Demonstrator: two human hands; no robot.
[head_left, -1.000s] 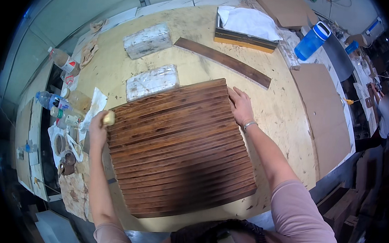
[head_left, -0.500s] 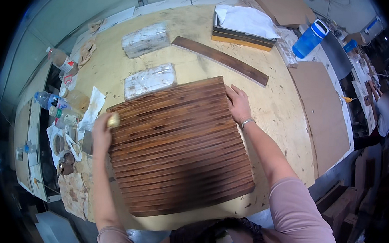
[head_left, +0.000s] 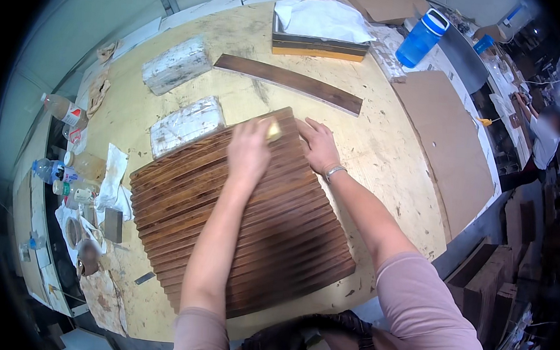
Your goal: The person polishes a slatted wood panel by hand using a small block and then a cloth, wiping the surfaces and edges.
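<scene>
The left hand (head_left: pixel 249 149) was curled shut on a small yellowish pad (head_left: pixel 274 130), likely a sponge or sanding block, pressed to the far edge of the slatted wooden panel (head_left: pixel 239 217). Just beside it, the right hand (head_left: pixel 319 144) lay flat with fingers spread on the same far edge, gripping nothing, seemingly steadying the panel.

The panel lay flat on the plywood surface (head_left: pixel 385 136), covering much of its near half. It looked stiff and fairly heavy, made of many dark ridged slats; it would probably be best lifted by two opposite edges with both hands, since the ribbed top gives little purchase. The pad seemed light and soft, easily pinched between fingers.

Beyond the hands lay a dark wooden strip (head_left: pixel 289 83), two whitish wrapped blocks (head_left: pixel 187 126) (head_left: pixel 176 65), a stack of boards under a white cloth (head_left: pixel 321 30) and a blue bottle (head_left: pixel 421 39). Cardboard sheets (head_left: pixel 445 143) sat to the right.

Most of the pad was hidden inside the left fist, so its exact kind was unclear. The left forearm covered a band of slats, and the clutter of bottles at the left rim (head_left: pixel 59 174) was too bent and small to sort out.
</scene>
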